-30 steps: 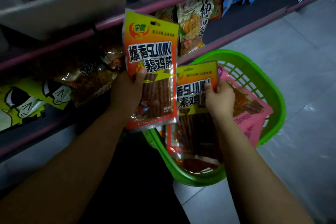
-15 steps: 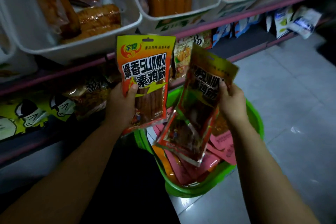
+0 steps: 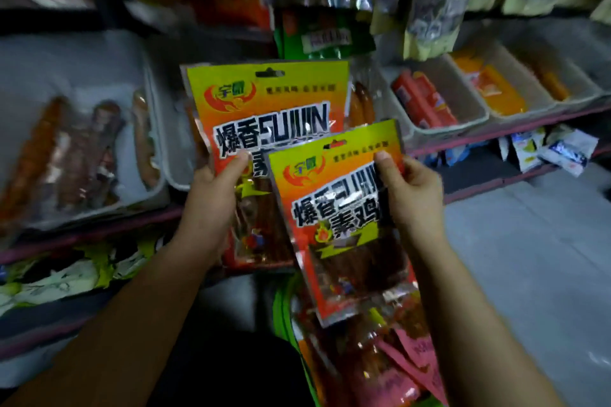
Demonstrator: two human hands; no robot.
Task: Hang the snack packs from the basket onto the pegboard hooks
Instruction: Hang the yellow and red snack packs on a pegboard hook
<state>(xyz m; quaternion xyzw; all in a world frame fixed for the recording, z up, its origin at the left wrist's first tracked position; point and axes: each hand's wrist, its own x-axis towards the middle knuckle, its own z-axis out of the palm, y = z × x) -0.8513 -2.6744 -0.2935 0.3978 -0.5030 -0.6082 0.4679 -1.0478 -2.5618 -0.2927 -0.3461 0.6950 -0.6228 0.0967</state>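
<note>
Packs were both off the hooks: the left hand [image 3: 211,208] clamped the rear snack pack [image 3: 264,116], the right hand [image 3: 413,201] clamped the front snack pack [image 3: 337,218], overlapping it. More packs lay in the green basket [image 3: 281,314] below, so most hanging seemed left. Hung bags [image 3: 324,33] crowded above; white bins [image 3: 439,102] sat beside.

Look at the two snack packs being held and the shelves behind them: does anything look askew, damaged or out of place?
Nothing looks damaged or spilled. The left hand holds one snack pack roughly upright; the right hand holds the second pack, tilted and overlapping the first. Both hang holes look intact. The shelf trays look orderly, though blurred.
</note>
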